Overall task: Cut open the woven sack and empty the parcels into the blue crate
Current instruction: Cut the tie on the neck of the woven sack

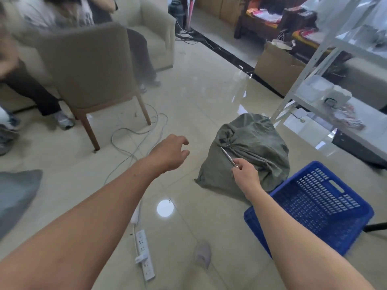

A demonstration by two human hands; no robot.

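A grey-green woven sack (257,147) sits tied shut on the tiled floor, its knotted neck at the upper left. My right hand (246,173) grips a thin metal blade (229,156) whose tip points at the knot. My left hand (170,152) hovers open to the left of the sack, fingers spread, touching nothing. The blue crate (356,222) stands empty at the sack's right front, almost touching it. No parcels are visible.
A beige chair (92,65) and seated people are at the back left. White cables (134,141) and a power strip (144,254) lie on the floor. A white metal shelf (326,80) stands behind the sack, a cardboard box (278,70) further back.
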